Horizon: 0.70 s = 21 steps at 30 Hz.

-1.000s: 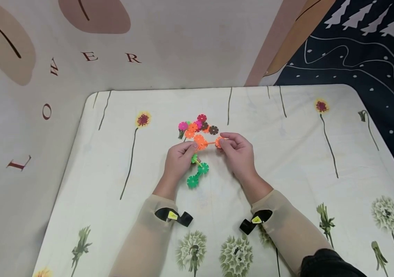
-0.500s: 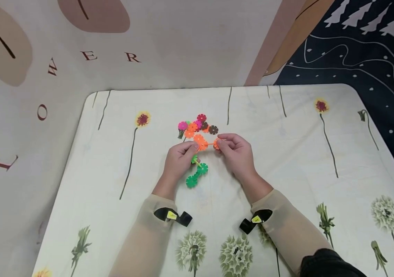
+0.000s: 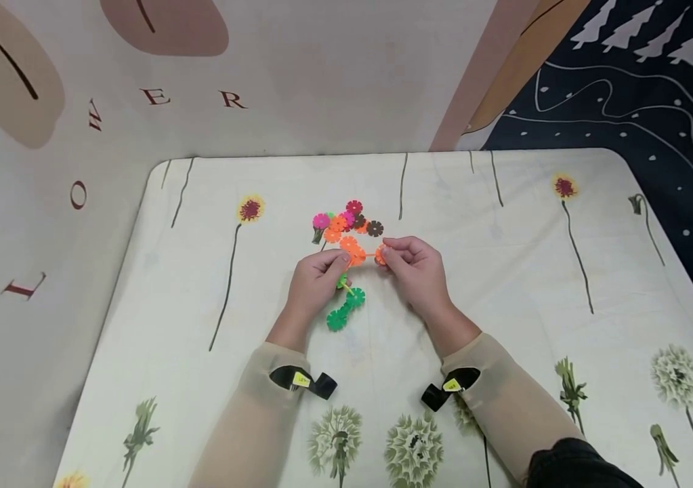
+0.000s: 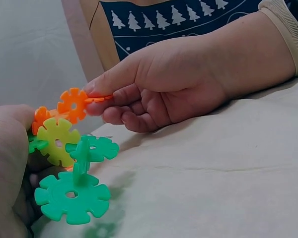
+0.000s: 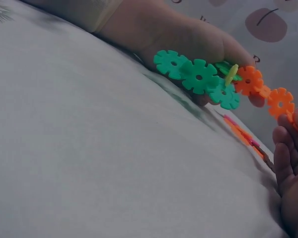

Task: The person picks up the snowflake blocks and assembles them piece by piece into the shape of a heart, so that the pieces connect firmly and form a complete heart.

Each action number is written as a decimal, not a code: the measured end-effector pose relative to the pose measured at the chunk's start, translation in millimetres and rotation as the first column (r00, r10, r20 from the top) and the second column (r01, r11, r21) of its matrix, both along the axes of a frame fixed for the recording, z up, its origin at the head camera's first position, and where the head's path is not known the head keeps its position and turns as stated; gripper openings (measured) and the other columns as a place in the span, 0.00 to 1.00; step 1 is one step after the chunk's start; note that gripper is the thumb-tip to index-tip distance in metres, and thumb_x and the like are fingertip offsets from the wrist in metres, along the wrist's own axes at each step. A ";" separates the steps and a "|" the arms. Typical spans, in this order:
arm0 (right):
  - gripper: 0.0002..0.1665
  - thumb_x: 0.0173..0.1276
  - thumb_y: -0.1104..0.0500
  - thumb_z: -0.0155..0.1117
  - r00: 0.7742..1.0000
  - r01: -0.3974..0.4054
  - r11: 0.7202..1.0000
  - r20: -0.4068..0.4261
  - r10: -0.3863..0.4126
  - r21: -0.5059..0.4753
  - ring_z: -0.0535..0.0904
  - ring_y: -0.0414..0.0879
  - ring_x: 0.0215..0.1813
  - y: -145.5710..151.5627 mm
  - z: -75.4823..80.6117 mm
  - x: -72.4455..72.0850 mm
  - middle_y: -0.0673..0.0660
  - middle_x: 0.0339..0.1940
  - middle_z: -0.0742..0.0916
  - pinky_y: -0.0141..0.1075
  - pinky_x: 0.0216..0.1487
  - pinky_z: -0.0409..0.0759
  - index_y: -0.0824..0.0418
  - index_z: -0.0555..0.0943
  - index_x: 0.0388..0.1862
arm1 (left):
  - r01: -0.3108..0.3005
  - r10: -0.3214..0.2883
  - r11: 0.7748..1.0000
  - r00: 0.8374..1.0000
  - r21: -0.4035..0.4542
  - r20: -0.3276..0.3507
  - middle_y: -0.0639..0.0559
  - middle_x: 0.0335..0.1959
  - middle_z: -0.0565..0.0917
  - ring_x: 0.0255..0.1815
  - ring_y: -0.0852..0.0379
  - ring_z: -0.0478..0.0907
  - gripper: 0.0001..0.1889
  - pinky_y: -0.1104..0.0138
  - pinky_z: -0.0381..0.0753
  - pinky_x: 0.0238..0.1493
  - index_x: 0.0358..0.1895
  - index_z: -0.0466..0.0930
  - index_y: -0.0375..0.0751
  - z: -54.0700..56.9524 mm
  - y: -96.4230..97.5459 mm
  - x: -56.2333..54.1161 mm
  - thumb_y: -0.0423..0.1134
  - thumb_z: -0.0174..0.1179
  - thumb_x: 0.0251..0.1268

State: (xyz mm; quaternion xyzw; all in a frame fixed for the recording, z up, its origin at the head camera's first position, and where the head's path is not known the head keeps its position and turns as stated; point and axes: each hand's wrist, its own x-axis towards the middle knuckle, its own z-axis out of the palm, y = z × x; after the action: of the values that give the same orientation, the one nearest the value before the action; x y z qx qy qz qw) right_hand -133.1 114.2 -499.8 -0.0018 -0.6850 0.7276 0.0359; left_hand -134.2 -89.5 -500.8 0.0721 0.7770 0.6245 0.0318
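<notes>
A chain of notched plastic snowflake discs hangs between the two hands above the table. Its orange discs (image 3: 353, 251) run across the gap, and green discs (image 4: 72, 197) dangle below the left hand. A yellow disc (image 4: 57, 142) joins the two colours. The left hand (image 3: 314, 281) pinches the chain near its orange part, thumb on top. With thumb and forefinger the right hand (image 3: 419, 274) pinches the orange disc at the chain's right end; its other fingers curl loosely in the left wrist view. The left fingertips are partly hidden behind the discs.
A small pile of loose snowflake discs (image 3: 346, 221) in pink, orange, red and brown lies just beyond the hands. The table (image 3: 505, 271) has a white flower-printed cloth. Behind it rises a pale printed backdrop (image 3: 334, 102), with a dark tree-patterned one at right.
The right hand has shifted very slightly left and down with its orange disc, narrowing the gap to the left hand. The pile has not moved.
</notes>
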 end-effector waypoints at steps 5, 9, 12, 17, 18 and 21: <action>0.09 0.75 0.70 0.69 1.000 -0.005 1.000 -0.014 0.005 0.012 0.90 0.43 0.36 0.8 -0.6 0.6 0.58 0.36 0.93 0.38 0.44 0.90 0.73 0.86 0.51 | -0.003 0.003 1.000 1.000 -0.018 -0.013 0.49 0.21 0.81 0.24 0.50 0.72 0.20 0.67 0.69 0.27 0.26 0.77 0.39 -0.3 0.7 0.1 0.40 0.58 0.83; 0.09 0.75 0.70 0.69 1.000 -0.005 1.000 -0.026 0.005 0.020 0.91 0.43 0.36 0.8 -0.4 0.5 0.58 0.35 0.93 0.39 0.44 0.90 0.72 0.86 0.50 | -0.002 0.002 1.000 1.000 -0.026 -0.021 0.50 0.21 0.79 0.24 0.50 0.72 0.20 0.66 0.69 0.28 0.25 0.76 0.41 -1.1 0.7 -0.5 0.41 0.57 0.84; 0.08 0.75 0.70 0.69 1.000 -0.006 1.000 -0.023 0.006 0.012 0.90 0.43 0.35 0.4 -0.7 0.3 0.59 0.35 0.92 0.38 0.43 0.90 0.74 0.85 0.50 | -0.011 0.010 0.999 1.000 -0.039 -0.021 0.51 0.20 0.77 0.24 0.50 0.71 0.20 0.66 0.69 0.27 0.25 0.76 0.42 -1.6 0.7 -0.3 0.41 0.58 0.83; 0.08 0.75 0.71 0.68 1.000 -0.022 1.000 -0.006 0.022 0.018 0.91 0.44 0.35 0.6 -0.4 0.9 0.60 0.35 0.92 0.39 0.42 0.91 0.73 0.85 0.50 | -0.027 0.026 0.998 0.999 -0.058 -0.022 0.51 0.19 0.71 0.23 0.52 0.70 0.19 0.67 0.67 0.27 0.27 0.78 0.40 -1.2 0.9 0.7 0.41 0.60 0.82; 0.08 0.75 0.70 0.68 1.000 -0.029 0.999 -0.002 0.029 0.024 0.91 0.45 0.35 1.0 -0.6 1.0 0.61 0.36 0.92 0.39 0.42 0.91 0.73 0.85 0.50 | -0.026 0.025 0.998 0.999 -0.060 -0.022 0.52 0.19 0.71 0.23 0.52 0.70 0.18 0.66 0.67 0.27 0.27 0.79 0.39 -1.4 0.9 0.7 0.41 0.60 0.82; 0.08 0.76 0.70 0.68 0.999 -0.047 0.998 0.004 0.047 0.033 0.92 0.47 0.36 2.0 -0.5 1.5 0.63 0.36 0.92 0.40 0.43 0.91 0.72 0.85 0.51 | -0.017 0.016 0.997 1.000 -0.069 -0.023 0.52 0.19 0.72 0.23 0.52 0.70 0.17 0.66 0.68 0.28 0.29 0.81 0.38 -1.2 1.0 1.1 0.40 0.60 0.82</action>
State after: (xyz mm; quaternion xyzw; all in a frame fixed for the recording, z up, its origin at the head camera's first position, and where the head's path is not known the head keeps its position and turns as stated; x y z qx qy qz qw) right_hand -131.5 116.2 -500.3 0.0135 -0.6970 0.7167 0.0178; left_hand -133.1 -88.6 -502.0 0.0715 0.7990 0.5967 0.0205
